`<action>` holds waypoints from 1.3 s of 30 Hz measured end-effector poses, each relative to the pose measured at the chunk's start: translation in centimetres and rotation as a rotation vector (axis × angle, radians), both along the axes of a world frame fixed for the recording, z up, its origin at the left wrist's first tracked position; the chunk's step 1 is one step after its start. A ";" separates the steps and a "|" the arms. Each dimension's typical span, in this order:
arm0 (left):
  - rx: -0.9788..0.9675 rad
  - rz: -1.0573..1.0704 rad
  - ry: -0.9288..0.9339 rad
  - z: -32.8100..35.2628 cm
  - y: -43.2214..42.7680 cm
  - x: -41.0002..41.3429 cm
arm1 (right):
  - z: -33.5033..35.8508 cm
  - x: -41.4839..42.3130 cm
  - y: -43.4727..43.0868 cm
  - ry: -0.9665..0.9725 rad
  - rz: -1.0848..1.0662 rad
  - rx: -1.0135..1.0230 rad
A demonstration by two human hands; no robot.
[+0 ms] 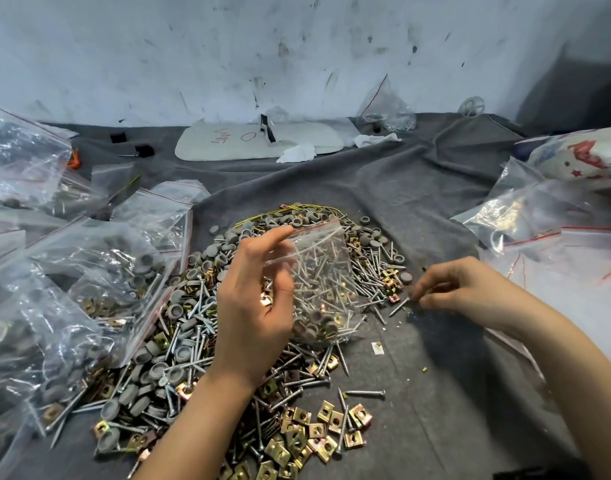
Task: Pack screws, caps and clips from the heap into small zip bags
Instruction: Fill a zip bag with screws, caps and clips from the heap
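Grey cloth [418,209] underlies everything; heap [193,341] of screws, caps, clips at centre, spreading near-left. Zip bag [323,282] above heap, mouth up, part-filled. Left hand [255,306] grips bag by left wall only: mouth may sag shut or tip, spilling contents. Right hand [456,285], fingers narrow, pinches screw [399,306] at heap's right edge; light hold, may slip. Points may pierce film.

Left grip [252,306], right grip [460,289] both bare; forearms [193,410] bare to frame edge.

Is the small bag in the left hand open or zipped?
Open: the left hand holds the small zip bag with its red-lined mouth spread, screws inside.
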State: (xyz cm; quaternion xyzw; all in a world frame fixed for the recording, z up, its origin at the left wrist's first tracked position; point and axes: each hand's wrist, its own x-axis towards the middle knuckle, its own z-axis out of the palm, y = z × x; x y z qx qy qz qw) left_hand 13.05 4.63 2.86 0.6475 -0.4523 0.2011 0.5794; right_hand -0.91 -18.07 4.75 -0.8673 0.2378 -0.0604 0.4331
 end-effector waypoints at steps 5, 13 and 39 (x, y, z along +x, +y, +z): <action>0.012 0.014 -0.026 0.1 0.0 -0.2 | -0.7 -0.1 -2.0 -0.002 -0.219 -0.312; 0.020 0.033 -0.050 0.2 -0.1 -0.3 | -2.8 2.1 -3.8 0.117 -0.264 -0.573; 0.194 -0.057 -0.119 0.3 0.0 -0.6 | 2.6 1.7 9.4 -0.627 0.191 -0.106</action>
